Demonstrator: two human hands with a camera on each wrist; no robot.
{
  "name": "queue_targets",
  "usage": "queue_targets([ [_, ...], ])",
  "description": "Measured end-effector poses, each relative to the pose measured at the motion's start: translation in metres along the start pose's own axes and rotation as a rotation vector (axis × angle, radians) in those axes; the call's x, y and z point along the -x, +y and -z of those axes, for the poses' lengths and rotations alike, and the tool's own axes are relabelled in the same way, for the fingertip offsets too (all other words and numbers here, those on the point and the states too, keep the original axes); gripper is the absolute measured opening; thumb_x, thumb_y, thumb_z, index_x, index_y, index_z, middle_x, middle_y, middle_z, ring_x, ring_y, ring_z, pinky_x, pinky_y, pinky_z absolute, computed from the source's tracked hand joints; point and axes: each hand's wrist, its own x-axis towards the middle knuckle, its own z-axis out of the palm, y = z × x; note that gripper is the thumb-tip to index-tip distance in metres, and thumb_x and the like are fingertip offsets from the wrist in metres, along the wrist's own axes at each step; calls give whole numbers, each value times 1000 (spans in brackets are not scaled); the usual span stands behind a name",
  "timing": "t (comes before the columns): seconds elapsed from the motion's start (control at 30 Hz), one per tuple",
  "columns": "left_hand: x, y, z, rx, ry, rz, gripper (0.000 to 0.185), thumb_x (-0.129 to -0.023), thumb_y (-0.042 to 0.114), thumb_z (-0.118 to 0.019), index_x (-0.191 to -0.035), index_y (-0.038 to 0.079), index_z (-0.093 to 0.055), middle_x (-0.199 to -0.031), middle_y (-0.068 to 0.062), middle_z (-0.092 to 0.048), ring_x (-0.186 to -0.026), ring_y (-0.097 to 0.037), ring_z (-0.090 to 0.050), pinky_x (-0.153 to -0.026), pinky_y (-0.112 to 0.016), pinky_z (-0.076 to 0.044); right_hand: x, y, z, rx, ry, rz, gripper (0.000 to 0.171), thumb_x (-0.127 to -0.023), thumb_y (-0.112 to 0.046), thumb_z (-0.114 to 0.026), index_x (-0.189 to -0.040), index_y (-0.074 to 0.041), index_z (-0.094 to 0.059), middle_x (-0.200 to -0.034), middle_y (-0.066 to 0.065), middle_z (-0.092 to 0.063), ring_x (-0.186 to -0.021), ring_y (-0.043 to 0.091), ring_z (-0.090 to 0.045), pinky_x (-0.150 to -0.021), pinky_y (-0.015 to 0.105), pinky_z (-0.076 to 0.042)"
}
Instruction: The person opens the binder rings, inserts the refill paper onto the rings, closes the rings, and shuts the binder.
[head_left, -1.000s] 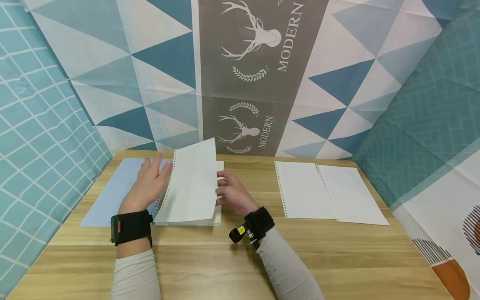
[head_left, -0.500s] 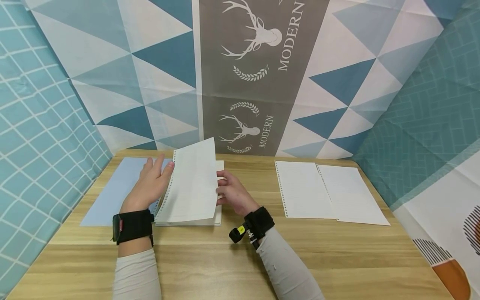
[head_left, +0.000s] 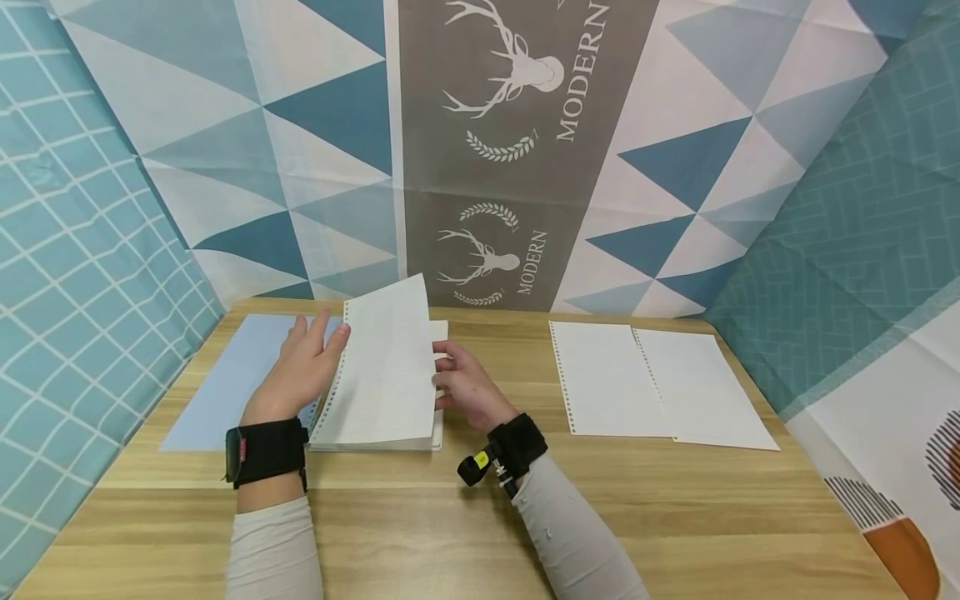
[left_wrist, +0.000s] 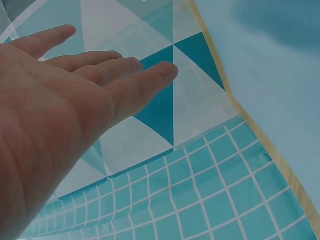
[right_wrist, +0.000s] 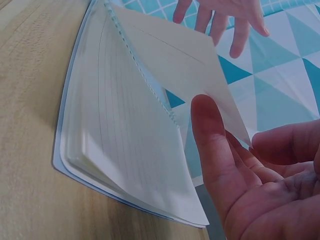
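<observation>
On a wooden desk [head_left: 465,533] backed by a stag-print cloth [head_left: 495,150], two loose punched sheets [head_left: 660,383] lie well apart to the right, nothing between them and the notebook [head_left: 375,437]. A pale blue cover [head_left: 225,383] lies flat at left. The right hand [head_left: 468,387] pinches the free edge of a lifted lined page [head_left: 386,371], its grip narrow. The left hand [head_left: 303,367], fingers straight, touches the page's punched edge.

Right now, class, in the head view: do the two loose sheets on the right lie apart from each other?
No: the two loose sheets overlap along their inner edges on the table.
</observation>
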Motion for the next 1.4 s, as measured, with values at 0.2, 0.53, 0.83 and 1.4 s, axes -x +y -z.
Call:
queue_targets([
  [0.2, 0, 0, -1, 7, -10, 10, 84, -105, 63, -18, -163, 6, 2, -164, -32, 21, -152, -55, 17, -114, -79, -2, -1, 1, -1, -5, 11, -2, 51, -95, 3, -51, -143, -14, -49, -100, 5, -54, -74, 17, -55, -64, 31, -54],
  [0.53, 0, 1, -2, -1, -11, 10, 84, -105, 63, -19, -164, 6, 1, -164, -32, 20, -152, -55, 16, -115, -79, -2, -2, 2, -1, -12, 22, 5, 52, -96, 2, -50, -145, -15, -49, -104, 5, -55, -77, 17, -57, -65, 31, -53],
  [0.83, -1, 0, -5, 0, -33, 16, 84, -105, 64, -20, -164, 7, 1, -165, -32, 19, -152, -55, 15, -116, -78, -1, 0, 2, -3, -1, 12, 4, 53, -95, 1, -50, -145, -14, -48, -107, 6, -58, -78, 18, -59, -67, 33, -55],
  [1.4, -3, -1, -4, -11, -69, 35, 85, -105, 65, -19, -164, 6, -1, -165, -33, 16, -152, -55, 12, -115, -78, -5, -3, 5, -3, 7, 24, 20, 52, -96, 2, -49, -145, -14, -49, -105, 5, -58, -75, 17, -58, -64, 32, -54],
])
